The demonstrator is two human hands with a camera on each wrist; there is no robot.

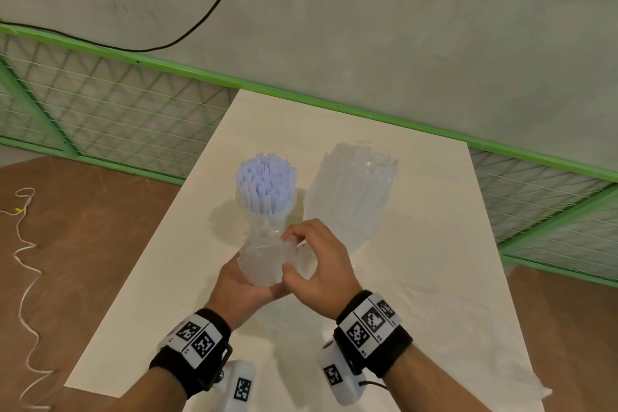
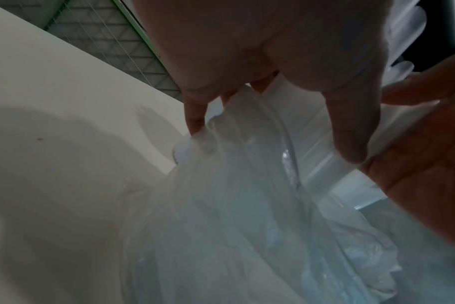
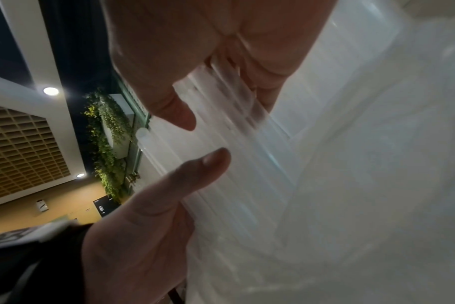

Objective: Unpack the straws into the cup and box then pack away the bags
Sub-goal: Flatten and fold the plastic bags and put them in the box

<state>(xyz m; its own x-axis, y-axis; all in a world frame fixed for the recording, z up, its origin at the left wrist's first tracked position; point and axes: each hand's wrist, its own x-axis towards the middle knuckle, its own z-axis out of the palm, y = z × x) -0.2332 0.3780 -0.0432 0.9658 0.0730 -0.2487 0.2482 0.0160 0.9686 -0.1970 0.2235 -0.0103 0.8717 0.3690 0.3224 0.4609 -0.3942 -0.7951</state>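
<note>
Both hands hold a crinkled clear plastic bag point(image 1: 262, 261) of translucent straws above the white table point(image 1: 418, 261). My left hand point(image 1: 240, 284) cups the bag from below, fingers curled round it. From above, my right hand point(image 1: 317, 261) pinches the straw ends. In the left wrist view, the left hand point(image 2: 273, 131) grips the bag point(image 2: 234, 205). In the right wrist view, the right hand point(image 3: 221, 98) closes on the straws point(image 3: 221, 164). Just behind stands a clear cup point(image 1: 264, 211) full of pale purple straws.
A clear box point(image 1: 347, 194) with translucent straws and crinkled film at its top stands right of the cup. A flat clear plastic sheet point(image 1: 468, 328) lies on the table's right side. A green mesh fence point(image 1: 117, 104) runs behind the table. A white cord point(image 1: 23, 261) lies on the floor at left.
</note>
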